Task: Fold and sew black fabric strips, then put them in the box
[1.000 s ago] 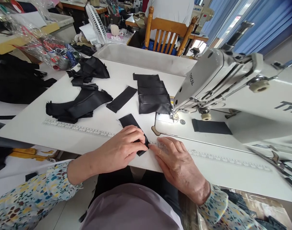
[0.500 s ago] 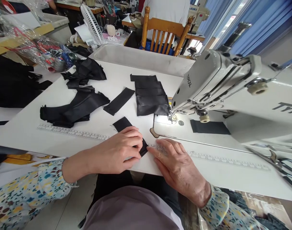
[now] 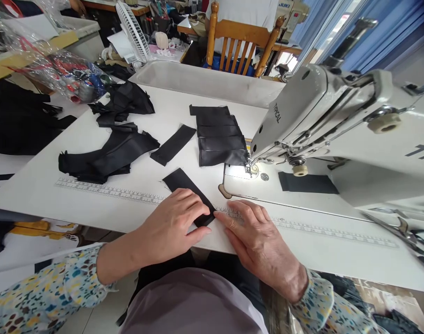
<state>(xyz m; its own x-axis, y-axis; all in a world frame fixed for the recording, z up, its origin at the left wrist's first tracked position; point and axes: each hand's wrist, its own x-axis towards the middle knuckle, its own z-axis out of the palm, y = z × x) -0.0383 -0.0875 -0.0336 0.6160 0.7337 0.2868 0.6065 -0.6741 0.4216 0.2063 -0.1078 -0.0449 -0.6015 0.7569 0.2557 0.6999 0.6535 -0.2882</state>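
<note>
A black fabric strip (image 3: 187,183) lies slanted on the white sewing table, its near end between my hands. My left hand (image 3: 179,215) rests over the strip's near part, fingers bent and thumb held apart from them. With its index fingertip at the strip's near right corner, my right hand (image 3: 255,232) holds that corner against the table, the other fingers curled. Beyond lie a second black strip (image 3: 173,144) and a row of overlapping black pieces (image 3: 221,137) by the sewing machine's needle. Another black piece (image 3: 307,183) lies under the machine arm.
The sewing machine (image 3: 302,111) stands at right, with scissors (image 3: 403,234) near the edge. A clear ruler scale (image 3: 107,190) runs along the table. Black fabric piles (image 3: 104,160) lie left. Behind are a plastic trough (image 3: 205,81), a fan (image 3: 131,30), a wooden chair (image 3: 241,30) and a person.
My left hand's fingers have come away from the strip's near end and its thumb has spread, baring more of the strip. The right hand stays at the corner.
</note>
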